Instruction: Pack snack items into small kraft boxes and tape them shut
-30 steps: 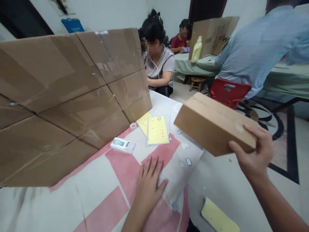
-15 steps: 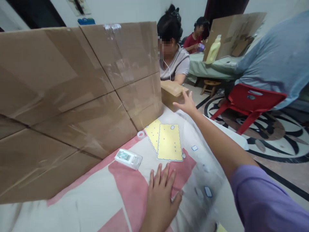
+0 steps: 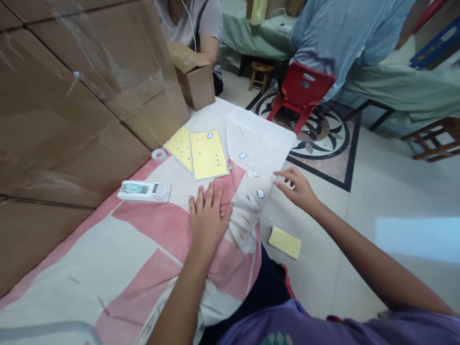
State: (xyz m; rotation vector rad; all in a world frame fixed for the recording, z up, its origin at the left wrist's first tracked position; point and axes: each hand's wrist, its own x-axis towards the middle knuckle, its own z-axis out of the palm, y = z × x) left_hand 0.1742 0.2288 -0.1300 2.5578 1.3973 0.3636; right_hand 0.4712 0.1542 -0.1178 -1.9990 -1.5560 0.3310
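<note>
Our left hand (image 3: 208, 223) lies flat, fingers (image 3: 209, 195) spread, on the counter (image 3: 140, 261) beside two overlapping yellow cards (image 3: 208, 155). Our right hand (image 3: 297, 191), fingers loosely open, hovers by the counter's edge near a blue-edged piece (image 3: 260, 193).

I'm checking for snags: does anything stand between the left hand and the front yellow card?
Nothing visible does. The left hand rests on the cloth, fingers pointing towards the near edge of the front yellow card. The white device lies off to the left, out of that path.
</note>
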